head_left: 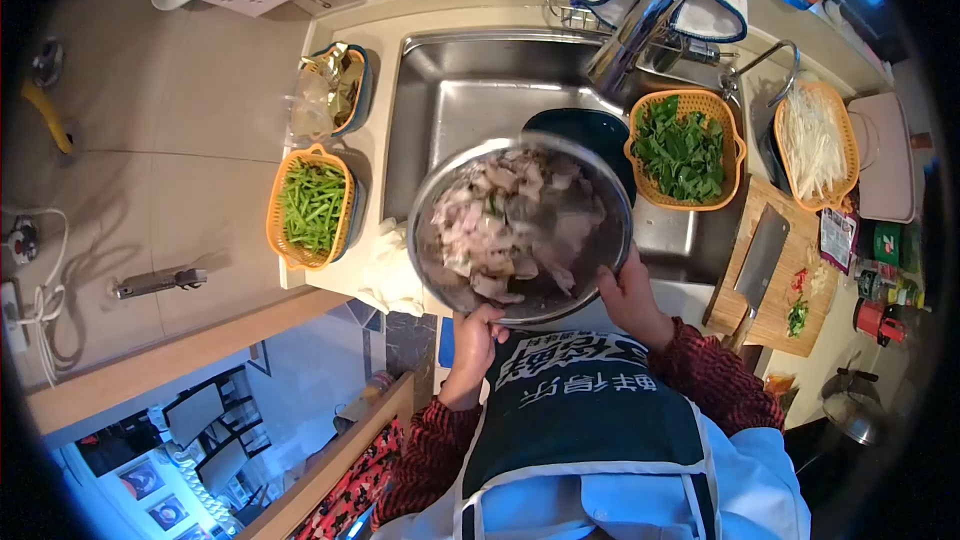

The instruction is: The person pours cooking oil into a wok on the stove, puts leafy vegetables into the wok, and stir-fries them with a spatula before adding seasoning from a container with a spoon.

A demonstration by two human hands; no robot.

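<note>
A round, shiny metal bowl (520, 230) of wet, pale meat pieces (510, 225) is gripped at its near rim by the left hand (475, 335) and right hand (630, 290), just above the steel sink (450, 100).

Pretty bright overall, light seems to come from above — the pale beige countertop (180, 140) is evenly lit, with soft shadows falling from the small metal handle thing (158, 282) and the white cable (40, 300). Strong fisheye: the counter edges bow and the corners go totally black. There's glare on the stainless steel sink (470, 90) wall and the chrome tap (630, 40). The round steel bowl of pale meat (520, 230) is slightly smeared, likely motion blur — its rim looks doubled. A blue colour fringe shows at the top right and bottom left edges, and everything near the rim is soft.
</note>
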